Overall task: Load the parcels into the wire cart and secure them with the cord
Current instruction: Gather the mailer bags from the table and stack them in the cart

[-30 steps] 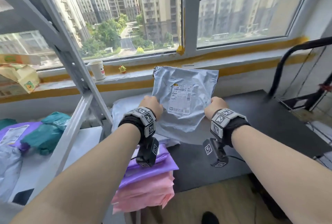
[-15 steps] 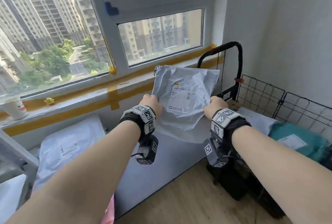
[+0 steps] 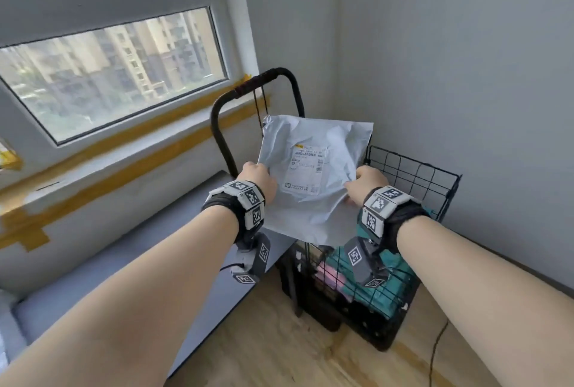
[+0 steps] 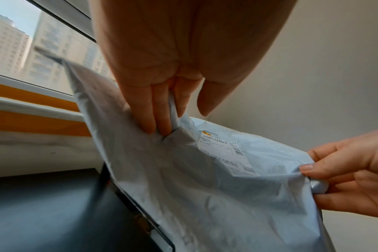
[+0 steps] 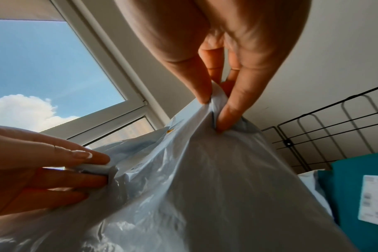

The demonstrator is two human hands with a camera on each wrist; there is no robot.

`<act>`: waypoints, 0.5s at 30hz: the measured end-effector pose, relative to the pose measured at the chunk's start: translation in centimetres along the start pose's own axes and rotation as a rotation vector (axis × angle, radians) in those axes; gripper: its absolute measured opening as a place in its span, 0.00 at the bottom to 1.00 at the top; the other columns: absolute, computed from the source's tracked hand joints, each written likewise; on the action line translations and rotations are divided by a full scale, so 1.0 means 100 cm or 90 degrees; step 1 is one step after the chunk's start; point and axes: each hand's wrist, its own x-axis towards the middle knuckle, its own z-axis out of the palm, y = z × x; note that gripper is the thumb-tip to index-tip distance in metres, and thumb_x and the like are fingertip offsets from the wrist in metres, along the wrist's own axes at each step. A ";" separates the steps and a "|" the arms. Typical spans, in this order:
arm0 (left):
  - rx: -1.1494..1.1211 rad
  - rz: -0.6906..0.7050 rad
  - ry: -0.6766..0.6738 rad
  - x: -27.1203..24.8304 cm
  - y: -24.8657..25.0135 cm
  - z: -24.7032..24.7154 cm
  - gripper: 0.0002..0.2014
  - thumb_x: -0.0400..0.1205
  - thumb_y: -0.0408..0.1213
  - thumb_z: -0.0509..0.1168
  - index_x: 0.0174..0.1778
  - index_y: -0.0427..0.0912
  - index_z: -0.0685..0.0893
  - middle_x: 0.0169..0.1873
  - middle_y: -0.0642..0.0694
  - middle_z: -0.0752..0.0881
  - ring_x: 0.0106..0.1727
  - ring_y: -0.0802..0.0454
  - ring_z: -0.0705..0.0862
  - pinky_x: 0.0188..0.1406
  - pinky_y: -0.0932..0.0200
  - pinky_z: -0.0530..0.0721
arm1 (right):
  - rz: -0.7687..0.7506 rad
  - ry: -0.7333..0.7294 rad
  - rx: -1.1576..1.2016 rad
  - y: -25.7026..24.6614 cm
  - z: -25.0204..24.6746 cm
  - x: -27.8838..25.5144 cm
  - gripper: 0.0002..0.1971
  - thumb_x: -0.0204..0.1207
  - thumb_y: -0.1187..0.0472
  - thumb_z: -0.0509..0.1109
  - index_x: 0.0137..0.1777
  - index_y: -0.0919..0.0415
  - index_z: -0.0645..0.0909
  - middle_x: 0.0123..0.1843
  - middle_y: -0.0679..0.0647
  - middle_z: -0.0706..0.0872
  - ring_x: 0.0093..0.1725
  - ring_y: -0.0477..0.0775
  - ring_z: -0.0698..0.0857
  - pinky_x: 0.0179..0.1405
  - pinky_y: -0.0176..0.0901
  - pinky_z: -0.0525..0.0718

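Observation:
A grey plastic parcel (image 3: 313, 175) with a white shipping label hangs upright in the air above the black wire cart (image 3: 413, 175). My left hand (image 3: 259, 180) pinches its left edge and my right hand (image 3: 365, 186) pinches its right edge. The left wrist view shows the left hand (image 4: 162, 109) with the film (image 4: 205, 196) bunched between finger and thumb. In the right wrist view the right hand (image 5: 214, 105) squeezes a fold of the parcel (image 5: 183, 196). Inside the cart lie a teal parcel (image 3: 385, 287) and a pink parcel (image 3: 329, 276). A dark cord (image 3: 259, 107) hangs from the cart handle (image 3: 273, 76).
A grey bench top (image 3: 124, 262) runs along the window wall at the left of the cart. Grey walls meet in the corner behind the cart. Wooden floor (image 3: 279, 349) lies in front, with a thin cable (image 3: 435, 352) trailing on it at the right.
Both hands have carried the grey parcel rightwards, from the shelf and pile by the window to above the wire cart in the corner. The grip on both edges is unchanged.

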 end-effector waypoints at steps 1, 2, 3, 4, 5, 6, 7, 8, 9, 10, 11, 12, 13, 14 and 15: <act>0.002 0.010 -0.009 0.009 0.012 0.005 0.18 0.85 0.39 0.53 0.66 0.33 0.77 0.67 0.37 0.72 0.62 0.37 0.78 0.60 0.50 0.77 | 0.019 0.006 0.013 0.010 -0.004 0.010 0.05 0.79 0.65 0.64 0.48 0.66 0.81 0.54 0.64 0.87 0.48 0.63 0.84 0.43 0.44 0.79; 0.000 0.016 -0.017 0.016 0.020 0.008 0.18 0.85 0.39 0.53 0.66 0.33 0.77 0.67 0.37 0.72 0.62 0.36 0.79 0.59 0.49 0.78 | 0.034 0.011 0.020 0.017 -0.007 0.016 0.06 0.78 0.66 0.64 0.49 0.67 0.82 0.53 0.64 0.87 0.50 0.64 0.85 0.46 0.45 0.81; -0.001 0.026 -0.026 0.023 0.029 0.012 0.19 0.85 0.38 0.54 0.66 0.32 0.77 0.67 0.36 0.71 0.61 0.35 0.79 0.59 0.49 0.78 | 0.047 0.012 0.020 0.024 -0.010 0.024 0.06 0.78 0.66 0.65 0.48 0.67 0.82 0.52 0.64 0.86 0.50 0.64 0.85 0.47 0.46 0.81; 0.000 0.038 -0.038 0.033 0.039 0.016 0.19 0.85 0.38 0.54 0.66 0.32 0.77 0.67 0.35 0.71 0.61 0.34 0.79 0.60 0.49 0.79 | 0.062 0.011 0.016 0.031 -0.012 0.032 0.05 0.78 0.66 0.65 0.46 0.67 0.81 0.51 0.64 0.85 0.50 0.63 0.85 0.47 0.46 0.81; 0.003 0.047 -0.050 0.042 0.046 0.019 0.19 0.85 0.38 0.53 0.66 0.32 0.77 0.67 0.35 0.71 0.61 0.34 0.80 0.60 0.48 0.79 | 0.076 0.011 0.009 0.036 -0.013 0.039 0.05 0.78 0.66 0.65 0.45 0.67 0.80 0.51 0.65 0.84 0.50 0.63 0.84 0.46 0.45 0.80; 0.009 0.060 -0.064 0.054 0.053 0.023 0.19 0.85 0.37 0.53 0.66 0.31 0.77 0.67 0.34 0.71 0.60 0.34 0.80 0.60 0.49 0.80 | 0.090 0.013 0.009 0.042 -0.014 0.048 0.05 0.78 0.66 0.65 0.48 0.68 0.81 0.52 0.65 0.85 0.52 0.64 0.85 0.48 0.46 0.80; 0.014 0.067 -0.073 0.063 0.058 0.027 0.19 0.85 0.37 0.53 0.66 0.31 0.77 0.67 0.34 0.72 0.60 0.34 0.80 0.60 0.49 0.80 | 0.102 0.015 0.011 0.046 -0.013 0.056 0.08 0.78 0.66 0.65 0.53 0.69 0.81 0.54 0.65 0.85 0.54 0.65 0.85 0.52 0.48 0.82; 0.015 0.074 -0.080 0.074 0.063 0.032 0.19 0.85 0.37 0.53 0.67 0.31 0.77 0.67 0.34 0.72 0.60 0.34 0.80 0.60 0.49 0.80 | 0.116 0.015 0.013 0.049 -0.012 0.064 0.10 0.78 0.66 0.65 0.56 0.69 0.81 0.56 0.65 0.86 0.56 0.66 0.85 0.55 0.51 0.84; 0.015 0.082 -0.087 0.089 0.068 0.036 0.19 0.85 0.37 0.53 0.67 0.31 0.77 0.67 0.34 0.72 0.61 0.34 0.80 0.60 0.50 0.80 | 0.130 0.018 0.019 0.052 -0.011 0.076 0.11 0.77 0.67 0.65 0.56 0.69 0.81 0.57 0.66 0.86 0.56 0.67 0.85 0.57 0.53 0.84; 0.014 0.086 -0.092 0.102 0.071 0.041 0.19 0.84 0.38 0.54 0.68 0.32 0.77 0.68 0.34 0.72 0.61 0.34 0.80 0.60 0.50 0.80 | 0.142 0.021 0.023 0.054 -0.008 0.087 0.11 0.77 0.67 0.65 0.56 0.69 0.81 0.58 0.66 0.86 0.56 0.67 0.85 0.58 0.55 0.84; 0.012 0.093 -0.102 0.119 0.075 0.047 0.20 0.84 0.38 0.54 0.68 0.32 0.77 0.68 0.34 0.72 0.62 0.34 0.80 0.61 0.49 0.80 | 0.155 0.023 0.022 0.056 -0.006 0.100 0.10 0.77 0.67 0.65 0.56 0.69 0.81 0.58 0.66 0.86 0.56 0.67 0.85 0.58 0.56 0.84; 0.011 0.096 -0.115 0.132 0.077 0.051 0.20 0.84 0.38 0.54 0.68 0.32 0.77 0.68 0.34 0.72 0.62 0.34 0.80 0.61 0.49 0.80 | 0.168 0.021 0.019 0.057 -0.003 0.110 0.11 0.77 0.67 0.65 0.56 0.69 0.81 0.58 0.66 0.86 0.57 0.67 0.85 0.58 0.56 0.84; 0.011 0.100 -0.130 0.146 0.078 0.055 0.20 0.84 0.38 0.54 0.68 0.32 0.77 0.68 0.34 0.72 0.62 0.33 0.79 0.60 0.49 0.80 | 0.181 0.019 0.012 0.059 0.001 0.122 0.11 0.77 0.66 0.65 0.57 0.69 0.81 0.58 0.65 0.86 0.57 0.66 0.85 0.58 0.54 0.83; 0.014 0.107 -0.146 0.164 0.079 0.060 0.20 0.85 0.38 0.54 0.69 0.32 0.76 0.68 0.34 0.72 0.62 0.34 0.79 0.60 0.50 0.79 | 0.196 0.017 0.005 0.058 0.005 0.137 0.10 0.78 0.66 0.66 0.57 0.69 0.81 0.58 0.65 0.86 0.57 0.65 0.85 0.58 0.52 0.83; 0.021 0.114 -0.156 0.181 0.079 0.065 0.20 0.85 0.38 0.54 0.69 0.32 0.76 0.68 0.34 0.73 0.62 0.34 0.79 0.59 0.51 0.79 | 0.209 0.014 0.001 0.058 0.010 0.149 0.10 0.78 0.65 0.66 0.57 0.68 0.82 0.59 0.64 0.86 0.58 0.65 0.85 0.57 0.50 0.83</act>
